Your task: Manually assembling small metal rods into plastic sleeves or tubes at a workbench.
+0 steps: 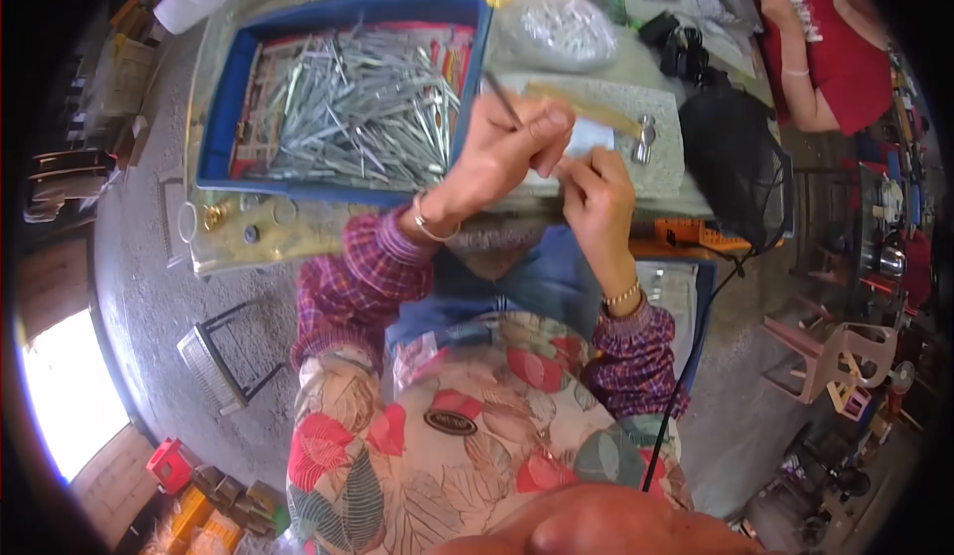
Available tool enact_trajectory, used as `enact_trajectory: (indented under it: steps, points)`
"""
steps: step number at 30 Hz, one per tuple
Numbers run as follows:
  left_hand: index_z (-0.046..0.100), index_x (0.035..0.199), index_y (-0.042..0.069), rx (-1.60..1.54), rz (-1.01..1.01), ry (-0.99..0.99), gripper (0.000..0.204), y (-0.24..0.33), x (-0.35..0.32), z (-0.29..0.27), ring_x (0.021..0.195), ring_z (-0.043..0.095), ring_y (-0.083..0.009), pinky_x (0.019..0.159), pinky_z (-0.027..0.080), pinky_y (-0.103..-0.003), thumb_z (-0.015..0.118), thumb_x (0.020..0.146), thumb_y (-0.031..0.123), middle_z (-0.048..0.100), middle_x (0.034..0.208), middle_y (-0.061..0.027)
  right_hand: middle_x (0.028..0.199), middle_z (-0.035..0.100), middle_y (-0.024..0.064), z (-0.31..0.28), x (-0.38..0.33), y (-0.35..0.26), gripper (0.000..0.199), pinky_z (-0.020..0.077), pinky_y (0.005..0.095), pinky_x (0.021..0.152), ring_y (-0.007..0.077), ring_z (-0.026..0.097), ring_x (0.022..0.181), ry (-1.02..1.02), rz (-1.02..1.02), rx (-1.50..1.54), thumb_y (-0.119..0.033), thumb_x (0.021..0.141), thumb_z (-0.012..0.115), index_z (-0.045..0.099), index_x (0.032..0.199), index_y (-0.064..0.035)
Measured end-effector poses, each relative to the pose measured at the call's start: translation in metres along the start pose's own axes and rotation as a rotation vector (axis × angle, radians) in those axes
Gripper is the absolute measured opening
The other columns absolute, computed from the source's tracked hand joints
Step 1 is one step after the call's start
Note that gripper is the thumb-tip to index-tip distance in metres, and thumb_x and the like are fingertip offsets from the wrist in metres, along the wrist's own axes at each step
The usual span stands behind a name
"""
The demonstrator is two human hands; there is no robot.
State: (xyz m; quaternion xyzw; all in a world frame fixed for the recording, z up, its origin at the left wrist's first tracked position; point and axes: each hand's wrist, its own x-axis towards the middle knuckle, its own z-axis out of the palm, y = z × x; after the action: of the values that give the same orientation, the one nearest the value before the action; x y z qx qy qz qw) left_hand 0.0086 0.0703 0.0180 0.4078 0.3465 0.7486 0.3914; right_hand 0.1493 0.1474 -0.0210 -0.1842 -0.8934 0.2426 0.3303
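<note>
Fingers curled, the left hand (502,153) grips a thin dark rod (502,98) above the table (219,242), between a blue tray (223,108) heaped with silvery metal strips (368,108) and a hammer (644,141). The right hand (602,195) is bent close beside it, fingertips drawn together; I can't tell whether they hold anything.

At 8 o'clock a bright opening (75,396) glares white, too overexposed to show anything beyond, with brownish panels (109,471) bordering it. A grey, mottled floor (149,267) runs down the 9 o'clock side and shows again at 4 o'clock. Nearer in at 8 o'clock stands a pale slatted seat (211,368) on dark legs; a pinkish-brown plastic chair (833,356) stands between 3 and 4. Brown boxes (124,78) are stacked at 10 o'clock. Dim, blurred clutter (889,232) crowds the rim at 3 o'clock.
</note>
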Motion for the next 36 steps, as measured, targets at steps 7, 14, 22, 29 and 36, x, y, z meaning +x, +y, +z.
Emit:
enact_trajectory:
  steps: [7,14,22,29,36]
  points:
    - [0.05,0.057,0.004,0.296,-0.196,0.088,0.036,-0.025,-0.001,0.001,0.05,0.039,-0.0047,0.046,0.029,-0.023,0.05,0.091,0.015,0.047,0.052,0.0014,0.071,0.049,0.0063,-0.006,-0.002,0.007,0.019,0.0413,0.0352,0.062,0.0248,0.05,0.07,-0.017,0.01,0.002,-0.001,0.066,0.066,0.066,0.085,-0.0068]
    - [0.047,0.053,0.005,0.2,-0.131,0.09,0.046,-0.034,-0.003,-0.005,0.048,0.034,-0.0052,0.044,0.026,-0.022,0.046,0.095,0.025,0.044,0.051,0.001,0.074,0.055,0.0056,-0.021,-0.013,0.017,0.015,0.042,0.0337,0.064,0.0241,0.052,0.072,0.052,0.051,0.034,-0.005,0.068,0.069,0.066,0.083,-0.0056]
    - [0.047,0.056,0.002,0.564,0.259,-0.162,0.03,0.013,0.014,0.021,0.046,0.043,-0.0091,0.044,0.03,-0.024,0.049,0.085,0.009,0.047,0.05,-0.003,0.076,0.055,0.0047,-0.018,-0.014,0.015,0.015,0.0402,0.0347,0.065,0.0238,0.052,0.073,0.086,0.016,-0.025,-0.009,0.068,0.07,0.066,0.083,-0.0079]
    - [0.046,0.057,0.004,0.26,-0.211,0.063,0.04,-0.031,0.004,-0.003,0.048,0.035,-0.0066,0.045,0.024,-0.023,0.045,0.093,0.021,0.043,0.051,-0.0004,0.074,0.054,0.0044,-0.023,-0.025,0.024,0.013,0.0411,0.0344,0.066,0.0244,0.051,0.074,0.168,0.077,0.004,-0.01,0.065,0.072,0.066,0.077,-0.0074]
    - [0.054,0.061,0.0,0.088,0.242,-0.242,0.023,0.008,0.019,0.053,0.045,0.047,-0.0118,0.045,0.036,-0.024,0.054,0.082,0.007,0.051,0.051,-0.005,0.074,0.055,0.0043,-0.025,-0.021,0.022,0.013,0.0392,0.0341,0.067,0.0238,0.052,0.076,0.197,0.065,0.02,-0.012,0.065,0.072,0.066,0.076,-0.0064]
